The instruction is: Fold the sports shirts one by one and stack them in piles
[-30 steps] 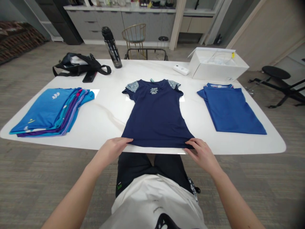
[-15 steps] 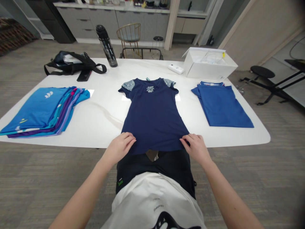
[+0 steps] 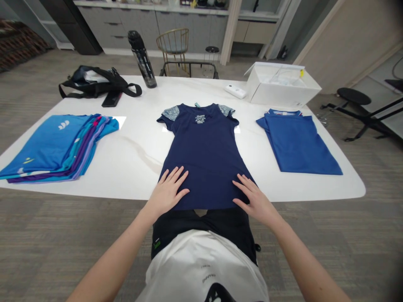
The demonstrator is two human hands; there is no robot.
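A navy short-sleeved T-shirt with patterned sleeves lies spread out on the white table, its collar away from me and its hem at the near edge. My left hand rests open on the lower left part of the shirt, fingers spread. On the lower right part lies my right hand, also open with its fingers apart. Neither hand grips the cloth. To the left is a stack of folded shirts in blue, teal and purple. A folded blue shirt lies on the right.
Along the far side of the table are a black bag, a phone, a dark bottle, a white remote-like device and an open white box. A chair stands behind the table.
Both hands have let go of the shirt's lower edges. Their pinched fingers have opened and now lie flat on the cloth. The view has shifted slightly.
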